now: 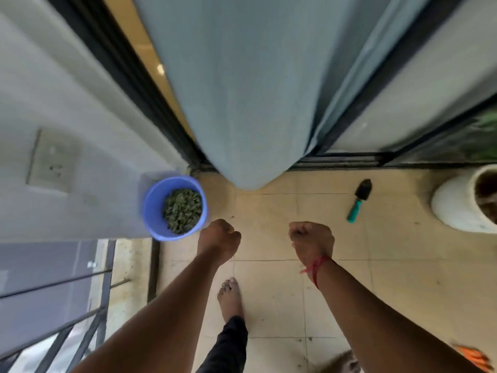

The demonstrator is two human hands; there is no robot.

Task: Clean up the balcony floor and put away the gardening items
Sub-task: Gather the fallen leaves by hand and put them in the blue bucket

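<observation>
Nearest, below and between the two forearms, a bare foot (230,297) stands on the pale beige floor tiles (271,297), which carry dark specks of dirt. Beneath the right forearm an orange object (474,358) lies at the frame's edge, too blurred to name. Off to the left of the left forearm runs a dark metal railing (80,313).

The left hand (219,238) and right hand (312,238) hang apart over the tiles, each curled into a fist with nothing showing in it. A red thread (316,267) circles the right wrist.

Just beside the left fist, up and to its left, is a blue bucket (153,208) of green leaves (183,211); whether they touch cannot be told. Beyond the right hand a trowel (359,200) with a teal handle lies flat on the tiles, and farther right stands a white pot (454,208).

Farthest ahead of both hands hangs a blue-grey curtain (255,103) over a dark sliding-door track (338,160), with a grey wall (67,117) left of it.
</observation>
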